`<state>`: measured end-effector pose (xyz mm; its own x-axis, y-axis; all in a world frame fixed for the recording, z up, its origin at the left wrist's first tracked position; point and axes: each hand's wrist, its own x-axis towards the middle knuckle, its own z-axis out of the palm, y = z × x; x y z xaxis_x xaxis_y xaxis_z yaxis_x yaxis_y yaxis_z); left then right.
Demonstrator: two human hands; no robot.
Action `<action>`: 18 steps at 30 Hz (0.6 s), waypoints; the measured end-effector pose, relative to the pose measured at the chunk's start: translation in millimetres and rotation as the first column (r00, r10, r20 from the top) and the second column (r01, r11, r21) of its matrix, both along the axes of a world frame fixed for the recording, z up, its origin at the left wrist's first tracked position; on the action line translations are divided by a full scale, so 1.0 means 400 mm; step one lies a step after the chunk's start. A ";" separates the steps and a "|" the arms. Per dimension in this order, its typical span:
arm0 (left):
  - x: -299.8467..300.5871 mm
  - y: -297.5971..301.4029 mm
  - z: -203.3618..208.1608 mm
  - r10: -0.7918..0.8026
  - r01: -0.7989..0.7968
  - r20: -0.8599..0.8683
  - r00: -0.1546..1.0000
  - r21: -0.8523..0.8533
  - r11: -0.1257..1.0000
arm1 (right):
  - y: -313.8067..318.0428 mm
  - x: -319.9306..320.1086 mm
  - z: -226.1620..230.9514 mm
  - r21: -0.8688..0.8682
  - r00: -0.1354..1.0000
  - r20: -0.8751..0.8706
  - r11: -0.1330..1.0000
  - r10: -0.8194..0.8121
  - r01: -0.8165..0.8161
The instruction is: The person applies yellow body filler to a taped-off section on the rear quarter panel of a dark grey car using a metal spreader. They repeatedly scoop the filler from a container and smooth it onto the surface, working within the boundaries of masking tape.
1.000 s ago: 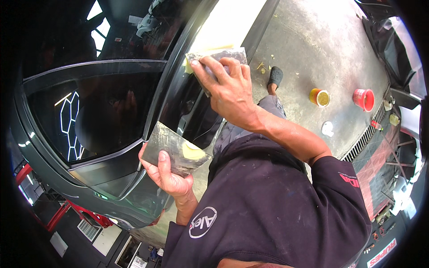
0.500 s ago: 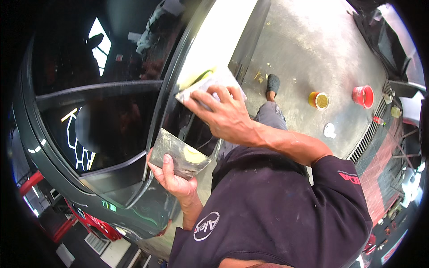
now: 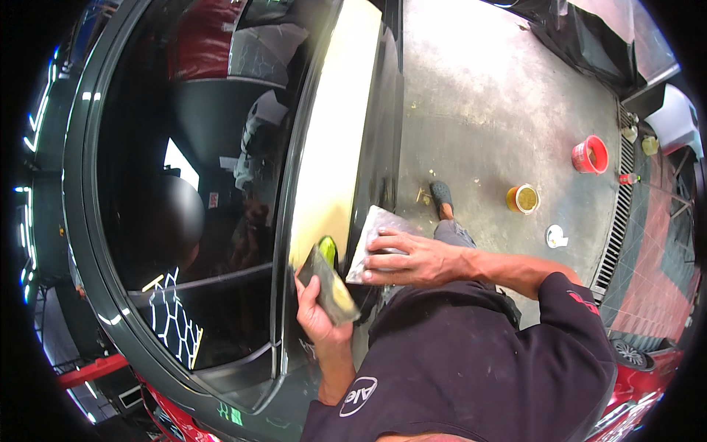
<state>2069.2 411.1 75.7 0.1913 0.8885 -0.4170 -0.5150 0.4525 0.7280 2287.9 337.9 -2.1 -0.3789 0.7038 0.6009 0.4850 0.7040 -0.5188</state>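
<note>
My left hand (image 3: 318,315) grips a dark grey flat putty board (image 3: 321,280), thumb on its face, with a yellow putty patch on it. The board is tilted beside the car window. A pale, square-cornered spreader (image 3: 370,234) is in my right hand (image 3: 416,259), fingers spread across it, just right of the board. I cannot tell whether the spreader touches the car. Beyond the board runs a cream-coloured strip of door panel (image 3: 333,140) on the dark car. A yellow-green streak (image 3: 328,250) shows at the strip's near end, partly hidden by the board.
Dark, reflective car windows (image 3: 213,243) fill the left side. On the concrete floor (image 3: 471,110) to the right stand a yellow tub (image 3: 523,199) and a red bucket (image 3: 590,155). A white round lid (image 3: 556,236) lies near a floor grate (image 3: 613,236).
My view has shifted along the car. The right hand with the spreader has come off the panel, back toward me and right. The board has tilted more steeply and sits closer to the spreader.
</note>
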 end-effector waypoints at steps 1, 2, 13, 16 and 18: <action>-0.001 0.014 0.008 -0.003 0.004 -0.016 1.000 0.022 1.000 | 0.007 0.038 -0.025 -0.073 0.998 0.055 0.997 0.011 -0.007; 0.003 0.029 0.014 -0.009 0.010 -0.029 1.000 0.041 0.999 | 0.013 0.068 -0.072 -0.097 0.995 0.095 0.994 -0.044 0.053; 0.251 0.160 0.010 0.059 -0.057 -0.054 0.997 0.049 0.997 | 0.450 0.447 -0.073 -0.088 0.589 0.059 0.584 -0.806 0.807; 0.290 0.176 0.016 0.112 -0.110 -0.048 0.993 0.043 0.993 | 0.567 0.518 -0.064 0.011 0.557 0.109 0.561 -0.824 0.828; 0.292 0.182 0.019 0.137 -0.132 -0.074 0.988 0.060 0.989 | 0.637 0.556 -0.070 0.119 0.508 0.110 0.519 -0.854 0.846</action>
<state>2185.9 483.9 83.2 0.0375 0.9260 -0.3756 -0.5096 0.3410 0.7899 2510.3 592.7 -29.9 0.3074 0.7085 0.6352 0.9249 -0.0654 -0.3746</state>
